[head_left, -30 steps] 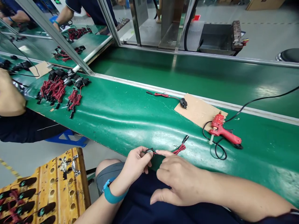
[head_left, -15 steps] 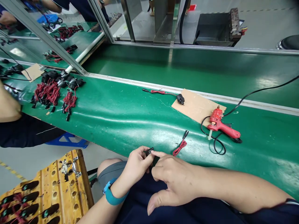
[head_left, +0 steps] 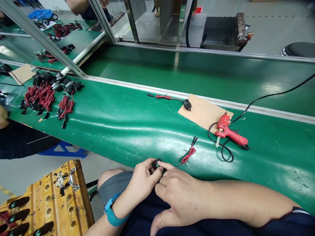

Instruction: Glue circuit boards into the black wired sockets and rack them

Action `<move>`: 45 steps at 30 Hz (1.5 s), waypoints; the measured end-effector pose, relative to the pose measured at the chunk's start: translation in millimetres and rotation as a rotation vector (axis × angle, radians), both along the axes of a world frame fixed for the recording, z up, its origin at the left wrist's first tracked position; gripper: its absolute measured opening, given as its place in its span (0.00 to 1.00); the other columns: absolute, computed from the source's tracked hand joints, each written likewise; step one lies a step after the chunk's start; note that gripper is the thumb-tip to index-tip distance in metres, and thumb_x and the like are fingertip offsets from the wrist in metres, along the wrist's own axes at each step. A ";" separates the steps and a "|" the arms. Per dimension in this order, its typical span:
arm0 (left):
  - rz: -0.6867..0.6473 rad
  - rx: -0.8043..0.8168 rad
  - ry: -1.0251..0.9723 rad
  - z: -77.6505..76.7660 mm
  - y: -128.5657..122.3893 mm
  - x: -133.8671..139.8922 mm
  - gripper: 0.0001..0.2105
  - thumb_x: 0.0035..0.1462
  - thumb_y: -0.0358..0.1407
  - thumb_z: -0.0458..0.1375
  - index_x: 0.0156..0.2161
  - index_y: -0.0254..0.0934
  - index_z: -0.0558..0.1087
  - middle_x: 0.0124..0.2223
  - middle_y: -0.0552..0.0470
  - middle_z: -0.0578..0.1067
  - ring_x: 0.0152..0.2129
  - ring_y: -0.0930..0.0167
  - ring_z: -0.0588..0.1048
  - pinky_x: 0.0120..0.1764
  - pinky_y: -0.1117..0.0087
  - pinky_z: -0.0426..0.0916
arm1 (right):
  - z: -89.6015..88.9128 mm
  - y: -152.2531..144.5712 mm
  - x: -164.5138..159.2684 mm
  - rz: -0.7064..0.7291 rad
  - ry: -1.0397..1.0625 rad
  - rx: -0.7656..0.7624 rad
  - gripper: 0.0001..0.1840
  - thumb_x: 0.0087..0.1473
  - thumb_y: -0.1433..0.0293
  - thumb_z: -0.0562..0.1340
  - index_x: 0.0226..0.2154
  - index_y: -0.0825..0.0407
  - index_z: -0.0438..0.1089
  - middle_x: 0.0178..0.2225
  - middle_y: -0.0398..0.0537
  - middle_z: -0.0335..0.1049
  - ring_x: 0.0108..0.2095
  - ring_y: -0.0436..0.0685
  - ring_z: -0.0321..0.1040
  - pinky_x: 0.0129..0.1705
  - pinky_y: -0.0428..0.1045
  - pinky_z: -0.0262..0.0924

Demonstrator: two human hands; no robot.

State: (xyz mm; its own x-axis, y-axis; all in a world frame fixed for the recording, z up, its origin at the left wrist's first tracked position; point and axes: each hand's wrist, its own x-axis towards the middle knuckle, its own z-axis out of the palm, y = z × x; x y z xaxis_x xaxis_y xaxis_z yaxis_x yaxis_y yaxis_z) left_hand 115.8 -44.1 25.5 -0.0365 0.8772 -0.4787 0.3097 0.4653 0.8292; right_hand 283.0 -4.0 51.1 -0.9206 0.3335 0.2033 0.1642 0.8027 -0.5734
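Note:
My left hand (head_left: 145,175), with a teal band at the wrist, pinches a small round black part (head_left: 156,163) at the table's front edge. My right hand (head_left: 180,190) lays its stretched index fingertip on that part; its thumb is spread away and the other fingers are curled. Much of the part is hidden by fingers. A bundled red-and-black cable (head_left: 188,155) with a black plug lies on the green table just beyond, its wire running back toward my hands. Farther off, a similar black part (head_left: 187,104) with a tied cable rests on a cardboard sheet (head_left: 205,113).
A red glue gun (head_left: 228,131) lies by the cardboard, its black cord trailing right. At left is a pile of red-cabled black parts (head_left: 40,95). A yellow case (head_left: 59,196) with black pieces stands below left. Another person's arm (head_left: 3,116) shows at the left edge.
The view has shifted slightly, moving the table's contents left in the picture. My hands stay together at the part, which is turned a little, and the cable's wire toward my hands now shows.

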 end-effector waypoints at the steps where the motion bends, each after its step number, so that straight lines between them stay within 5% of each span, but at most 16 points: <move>1: 0.004 -0.004 0.002 0.0 0.1 0.2 0.13 0.58 0.44 0.61 0.35 0.33 0.75 0.25 0.56 0.68 0.23 0.73 0.64 0.26 0.72 0.58 | 0.8 -0.5 0.0 0.019 -0.032 0.034 0.42 0.51 0.32 0.59 0.29 0.58 0.76 0.22 0.51 0.73 0.29 0.61 0.74 0.61 0.63 0.61; 10: 0.033 -0.158 -0.174 0.3 1.7 -2.8 0.15 0.59 0.47 0.59 0.37 0.34 0.72 0.22 0.58 0.68 0.16 0.74 0.66 0.21 0.74 0.60 | 10.7 10.9 11.1 0.108 -0.123 0.105 0.39 0.58 0.36 0.56 0.29 0.57 0.76 0.22 0.50 0.74 0.25 0.57 0.72 0.65 0.59 0.55; 23: -0.001 -0.114 -0.141 -1.8 1.5 -2.0 0.12 0.60 0.42 0.59 0.39 0.33 0.74 0.24 0.58 0.67 0.17 0.74 0.68 0.22 0.74 0.60 | 8.1 10.5 9.2 0.138 -0.174 0.123 0.38 0.60 0.39 0.57 0.32 0.59 0.77 0.23 0.52 0.75 0.28 0.60 0.75 0.59 0.60 0.61; 45: 0.004 -0.133 -0.152 2.8 4.4 1.1 0.12 0.57 0.43 0.60 0.34 0.34 0.74 0.23 0.58 0.66 0.18 0.74 0.65 0.23 0.73 0.58 | 5.7 4.4 7.8 0.117 -0.173 0.177 0.39 0.61 0.39 0.56 0.34 0.59 0.77 0.24 0.53 0.76 0.31 0.62 0.76 0.63 0.61 0.57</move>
State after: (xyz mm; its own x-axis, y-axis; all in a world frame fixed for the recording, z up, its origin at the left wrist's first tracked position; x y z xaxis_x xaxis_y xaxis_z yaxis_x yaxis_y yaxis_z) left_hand 116.9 -39.6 28.3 0.0414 0.8060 -0.5905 0.1834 0.5748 0.7975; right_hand 290.9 0.4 56.8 -0.9768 0.1966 0.0850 0.1483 0.9070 -0.3941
